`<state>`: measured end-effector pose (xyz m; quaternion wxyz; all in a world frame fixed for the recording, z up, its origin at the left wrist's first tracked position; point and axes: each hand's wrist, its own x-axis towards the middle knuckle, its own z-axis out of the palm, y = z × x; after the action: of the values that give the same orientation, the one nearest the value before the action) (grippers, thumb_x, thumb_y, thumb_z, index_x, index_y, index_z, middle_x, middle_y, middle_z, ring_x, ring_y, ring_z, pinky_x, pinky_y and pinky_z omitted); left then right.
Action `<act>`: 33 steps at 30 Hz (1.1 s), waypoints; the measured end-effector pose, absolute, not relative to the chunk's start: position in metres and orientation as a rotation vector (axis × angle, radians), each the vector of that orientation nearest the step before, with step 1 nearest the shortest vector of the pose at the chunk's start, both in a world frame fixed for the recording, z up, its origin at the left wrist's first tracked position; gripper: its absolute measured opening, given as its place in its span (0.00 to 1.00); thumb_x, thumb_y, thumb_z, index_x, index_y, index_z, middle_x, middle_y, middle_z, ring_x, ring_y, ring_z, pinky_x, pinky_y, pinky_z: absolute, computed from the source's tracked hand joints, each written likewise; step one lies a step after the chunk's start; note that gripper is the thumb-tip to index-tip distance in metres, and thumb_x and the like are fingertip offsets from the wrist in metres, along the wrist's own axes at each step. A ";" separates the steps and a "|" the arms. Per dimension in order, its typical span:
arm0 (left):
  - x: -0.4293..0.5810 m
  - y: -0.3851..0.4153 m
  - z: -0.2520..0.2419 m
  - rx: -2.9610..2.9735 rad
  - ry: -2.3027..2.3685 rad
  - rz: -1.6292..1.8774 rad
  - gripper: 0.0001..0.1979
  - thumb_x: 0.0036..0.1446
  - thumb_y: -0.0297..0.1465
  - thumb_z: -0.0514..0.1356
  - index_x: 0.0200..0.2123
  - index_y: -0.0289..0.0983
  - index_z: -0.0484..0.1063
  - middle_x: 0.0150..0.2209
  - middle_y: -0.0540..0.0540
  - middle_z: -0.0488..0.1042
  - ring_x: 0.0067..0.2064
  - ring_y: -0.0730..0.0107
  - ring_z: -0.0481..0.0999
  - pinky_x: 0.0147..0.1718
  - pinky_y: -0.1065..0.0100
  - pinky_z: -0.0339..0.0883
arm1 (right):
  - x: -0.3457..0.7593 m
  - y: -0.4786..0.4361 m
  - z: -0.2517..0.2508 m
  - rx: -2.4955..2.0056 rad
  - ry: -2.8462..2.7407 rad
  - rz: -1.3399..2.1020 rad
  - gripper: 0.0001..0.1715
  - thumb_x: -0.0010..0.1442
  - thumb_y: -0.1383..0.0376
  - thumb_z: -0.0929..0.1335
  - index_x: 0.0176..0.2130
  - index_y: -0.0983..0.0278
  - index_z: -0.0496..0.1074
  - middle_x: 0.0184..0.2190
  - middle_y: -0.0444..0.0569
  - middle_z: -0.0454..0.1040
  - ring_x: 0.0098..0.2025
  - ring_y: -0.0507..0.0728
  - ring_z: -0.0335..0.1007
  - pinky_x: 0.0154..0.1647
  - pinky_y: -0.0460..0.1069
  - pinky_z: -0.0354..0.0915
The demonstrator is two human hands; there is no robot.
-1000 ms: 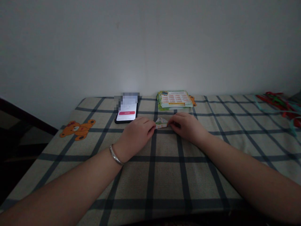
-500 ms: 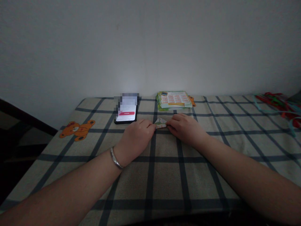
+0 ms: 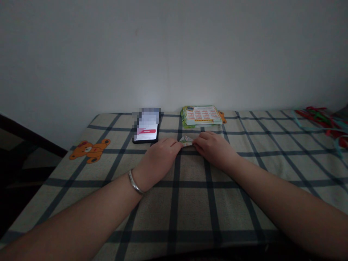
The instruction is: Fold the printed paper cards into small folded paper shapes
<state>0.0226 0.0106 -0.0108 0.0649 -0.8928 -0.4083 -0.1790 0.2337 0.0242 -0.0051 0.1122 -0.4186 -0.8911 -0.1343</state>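
Observation:
A small folded printed paper (image 3: pixel 186 141) lies on the checked tablecloth (image 3: pixel 190 195) between my two hands. My left hand (image 3: pixel 159 157), with a silver bangle at the wrist, rests knuckles up with its fingertips pinched on the paper's left end. My right hand (image 3: pixel 214 148) is curled on the paper's right end, fingers pressed together. Most of the paper is hidden by my fingers.
A lit phone (image 3: pixel 146 129) lies just behind my left hand. A stack of printed sheets (image 3: pixel 201 115) sits at the back by the wall. Coloured ribbons (image 3: pixel 323 121) lie at the far right. A bear patch (image 3: pixel 89 150) marks the cloth at left, near the table's edge.
Both hands have drawn slightly closer together on the folded paper, so less of it shows. Nothing else has moved.

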 end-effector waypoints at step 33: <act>0.022 0.018 -0.009 -2.834 -1.194 -1.401 0.12 0.59 0.23 0.57 0.47 0.37 0.68 0.41 0.47 0.71 0.42 0.72 0.73 0.43 0.67 0.73 | 0.228 0.018 0.003 -1.320 -2.494 -0.113 0.07 0.61 0.68 0.64 0.36 0.65 0.72 0.33 0.50 0.74 0.34 0.55 0.69 0.34 0.48 0.57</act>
<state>0.0225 0.0183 -0.0086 -0.1188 -0.8326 -0.3509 -0.4117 0.2285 0.0181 0.0026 0.1582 -0.4616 -0.8720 -0.0394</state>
